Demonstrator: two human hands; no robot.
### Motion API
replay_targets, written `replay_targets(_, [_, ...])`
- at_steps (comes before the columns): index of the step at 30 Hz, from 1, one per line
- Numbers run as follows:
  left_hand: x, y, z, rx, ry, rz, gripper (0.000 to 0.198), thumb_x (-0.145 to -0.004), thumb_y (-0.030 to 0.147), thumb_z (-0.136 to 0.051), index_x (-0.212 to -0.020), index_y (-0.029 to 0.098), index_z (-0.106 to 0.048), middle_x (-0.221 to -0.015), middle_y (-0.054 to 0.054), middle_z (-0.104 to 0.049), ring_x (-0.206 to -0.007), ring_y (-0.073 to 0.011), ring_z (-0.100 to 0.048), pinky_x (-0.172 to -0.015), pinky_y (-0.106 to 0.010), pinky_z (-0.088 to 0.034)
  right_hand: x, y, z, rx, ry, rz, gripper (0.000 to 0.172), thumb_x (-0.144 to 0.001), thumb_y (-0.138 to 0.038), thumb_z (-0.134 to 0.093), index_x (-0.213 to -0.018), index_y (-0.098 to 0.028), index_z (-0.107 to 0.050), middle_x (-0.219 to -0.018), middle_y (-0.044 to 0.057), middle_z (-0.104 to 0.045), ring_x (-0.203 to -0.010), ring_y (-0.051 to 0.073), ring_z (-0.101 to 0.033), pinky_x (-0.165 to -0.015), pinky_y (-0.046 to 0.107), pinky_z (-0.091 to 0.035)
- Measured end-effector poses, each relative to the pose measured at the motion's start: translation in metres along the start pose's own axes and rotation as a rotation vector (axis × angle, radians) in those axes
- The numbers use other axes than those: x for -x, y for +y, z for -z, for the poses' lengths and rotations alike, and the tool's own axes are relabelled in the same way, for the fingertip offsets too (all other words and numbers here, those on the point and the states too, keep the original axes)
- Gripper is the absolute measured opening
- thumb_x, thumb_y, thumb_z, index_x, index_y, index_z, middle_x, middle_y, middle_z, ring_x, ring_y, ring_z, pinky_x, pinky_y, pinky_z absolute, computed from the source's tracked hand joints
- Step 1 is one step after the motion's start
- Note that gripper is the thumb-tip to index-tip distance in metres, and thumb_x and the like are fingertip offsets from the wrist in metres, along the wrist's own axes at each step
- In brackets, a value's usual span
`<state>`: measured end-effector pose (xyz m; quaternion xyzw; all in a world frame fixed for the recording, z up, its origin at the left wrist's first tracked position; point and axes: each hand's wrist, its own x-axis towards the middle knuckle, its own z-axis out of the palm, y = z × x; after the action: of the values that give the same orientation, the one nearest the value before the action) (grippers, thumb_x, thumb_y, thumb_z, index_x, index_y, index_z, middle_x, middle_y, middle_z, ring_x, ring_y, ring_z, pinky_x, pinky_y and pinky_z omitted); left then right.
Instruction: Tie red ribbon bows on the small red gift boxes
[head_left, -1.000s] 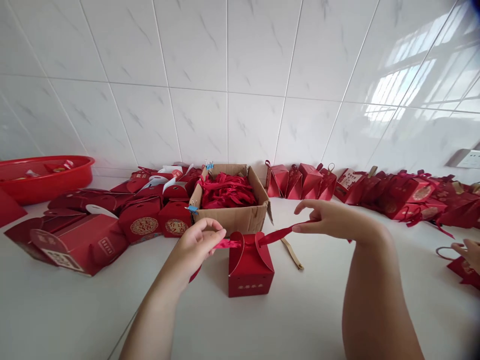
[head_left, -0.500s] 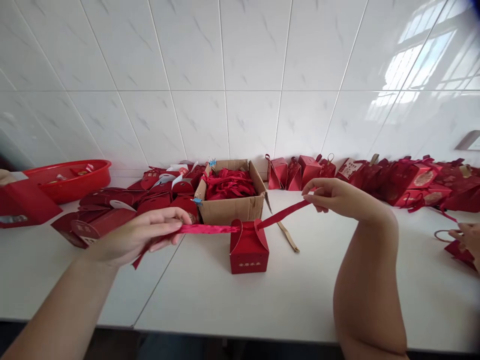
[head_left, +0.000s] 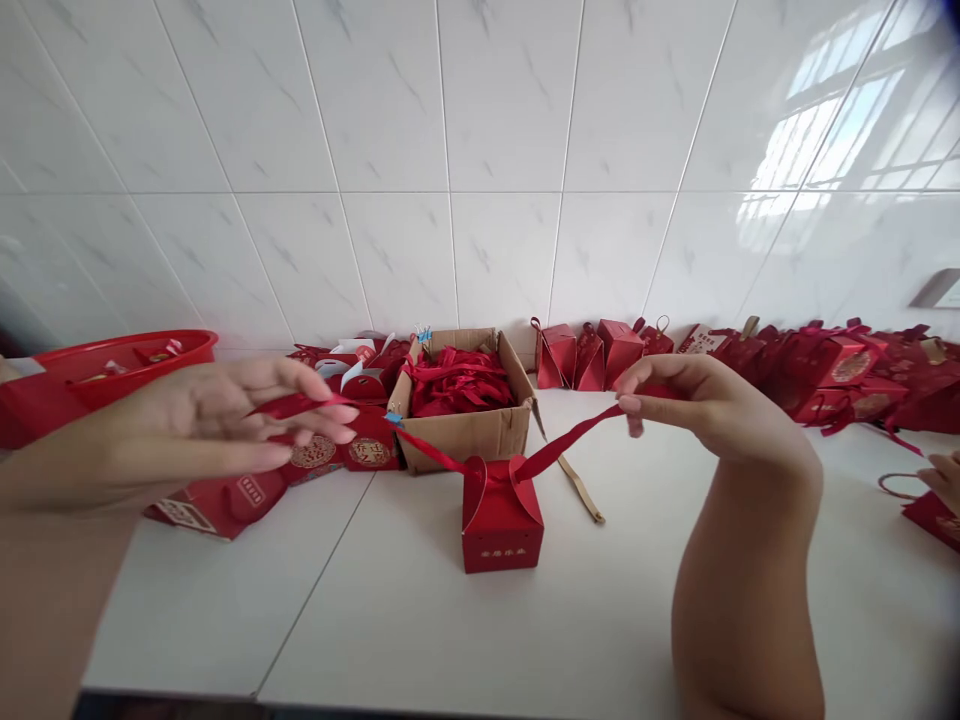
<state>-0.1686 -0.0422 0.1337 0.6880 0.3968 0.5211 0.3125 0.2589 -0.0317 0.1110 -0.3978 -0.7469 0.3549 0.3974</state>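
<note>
A small red gift box (head_left: 502, 540) with gold lettering stands upright before me, its curved top flaps drawn together. A red ribbon (head_left: 559, 448) passes through the flaps, with both ends raised to the sides. My right hand (head_left: 664, 395) pinches one end between thumb and fingertips, above and right of the box. Out to the left is my left hand (head_left: 247, 420), slightly blurred. Its thumb is apart from the fingers, and the other ribbon end runs slackly between those fingers.
Behind the box is a cardboard carton (head_left: 465, 435) full of red ribbons. Red boxes (head_left: 367, 450) lie at left beside a red basin (head_left: 202, 345); more boxes (head_left: 832, 365) line the wall at right. A tan strap (head_left: 579, 487) lies on the table. Another person's hand (head_left: 945, 475) shows at far right.
My left hand has moved left and up, its fingers loosening, and the left ribbon length has gone from taut to slack. My right hand still pinches its end. The view has shifted slightly.
</note>
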Motion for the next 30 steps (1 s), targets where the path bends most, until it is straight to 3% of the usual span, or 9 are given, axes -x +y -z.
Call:
replay_targets(1, [-0.006, 0.006, -0.013, -0.018, -0.128, 0.086, 0.036, -0.056, 0.024, -0.086, -0.088, 0.015, -0.073, -0.075, -0.014, -0.073, -0.073, -0.0307, -0.067, -0.059, -0.043, -0.053, -0.003, 0.003, -0.001, -0.07, -0.019, 0.034, 0.015, -0.076, -0.032, -0.072, -0.084, -0.021, -0.067, -0.076, 0.003, -0.068, -0.074, 0.017, -0.065, -0.073, 0.032, -0.053])
replay_targets(4, [-0.02, 0.022, -0.059, 0.166, -0.112, -0.06, 0.022, -0.066, 0.031, -0.08, -0.08, 0.016, -0.074, -0.069, -0.01, -0.072, -0.066, -0.0215, -0.066, -0.058, -0.033, -0.052, -0.013, 0.013, -0.003, -0.253, -0.117, 0.159, 0.036, -0.069, -0.021, -0.077, -0.104, -0.025, -0.067, -0.098, 0.004, -0.072, -0.093, 0.022, -0.068, -0.082, 0.037, -0.055])
replay_targets(7, [-0.029, 0.026, -0.099, 0.329, 0.077, -0.17, 0.008, -0.071, 0.024, -0.077, -0.074, 0.017, -0.074, -0.068, -0.006, -0.071, -0.066, -0.0159, -0.064, -0.058, -0.027, -0.052, -0.021, 0.019, -0.004, -0.309, -0.233, 0.244, 0.058, -0.064, -0.012, -0.078, -0.118, -0.029, -0.062, -0.107, 0.003, -0.071, -0.107, 0.023, -0.064, -0.094, 0.04, -0.05])
replay_targets(10, [-0.033, 0.019, -0.123, 0.448, 0.209, -0.219, 0.003, -0.071, 0.019, -0.075, -0.069, 0.021, -0.074, -0.068, -0.001, -0.069, -0.06, -0.0094, -0.057, -0.054, -0.022, -0.048, -0.025, 0.019, -0.008, -0.304, -0.239, 0.222, 0.059, -0.067, -0.01, -0.076, -0.121, -0.028, -0.061, -0.108, 0.004, -0.071, -0.108, 0.023, -0.064, -0.092, 0.039, -0.051])
replay_targets(14, [-0.037, 0.01, -0.134, 0.422, 0.375, -0.26, 0.011, -0.072, 0.02, -0.075, -0.063, 0.025, -0.073, -0.08, 0.001, -0.07, -0.058, -0.0078, -0.049, -0.043, -0.021, -0.035, -0.03, 0.015, -0.019, -0.341, 0.025, 0.17, 0.022, -0.075, -0.019, -0.072, -0.097, -0.023, -0.071, -0.084, 0.003, -0.074, -0.078, 0.019, -0.07, -0.071, 0.031, -0.056])
replay_targets(16, [-0.039, 0.008, -0.136, 0.354, 0.396, -0.266, 0.006, -0.074, 0.02, -0.074, -0.07, 0.024, -0.075, -0.071, 0.0, -0.067, -0.055, -0.0081, -0.048, -0.039, -0.021, -0.027, -0.033, 0.012, -0.026, -0.326, 0.183, 0.194, 0.006, -0.075, -0.026, -0.073, -0.074, -0.02, -0.07, -0.064, 0.0, -0.068, -0.058, 0.013, -0.063, -0.061, 0.029, -0.053])
replay_targets(20, [-0.04, 0.01, -0.137, 0.337, 0.352, -0.303, 0.007, -0.079, 0.018, -0.069, -0.081, 0.019, -0.075, -0.069, -0.001, -0.066, -0.045, -0.0056, -0.045, -0.035, -0.022, -0.023, -0.04, 0.007, -0.042, -0.266, 0.379, 0.229, 0.023, -0.073, -0.036, -0.074, -0.059, -0.021, -0.063, -0.055, -0.003, -0.057, -0.055, 0.011, -0.053, -0.057, 0.028, -0.049])
replay_targets(26, [-0.04, 0.01, -0.143, 0.371, 0.35, -0.318, 0.009, -0.081, 0.019, -0.066, -0.087, 0.02, -0.073, -0.1, -0.007, -0.071, -0.055, -0.0119, -0.065, -0.037, -0.021, -0.04, -0.044, 0.001, -0.066, -0.292, 0.399, 0.295, 0.017, -0.076, -0.036, -0.071, -0.068, -0.024, -0.063, -0.069, -0.002, -0.058, -0.069, 0.015, -0.057, -0.066, 0.031, -0.05])
replay_targets(30, [-0.039, 0.009, -0.145, 0.382, 0.282, -0.323, 0.011, -0.084, 0.021, -0.064, -0.087, 0.026, -0.074, -0.108, -0.003, -0.07, -0.059, -0.0122, -0.066, -0.038, -0.021, -0.042, -0.045, -0.001, -0.073, -0.285, 0.373, 0.317, 0.013, -0.078, -0.032, -0.07, -0.07, -0.025, -0.064, -0.072, -0.001, -0.06, -0.076, 0.016, -0.058, -0.07, 0.033, -0.05])
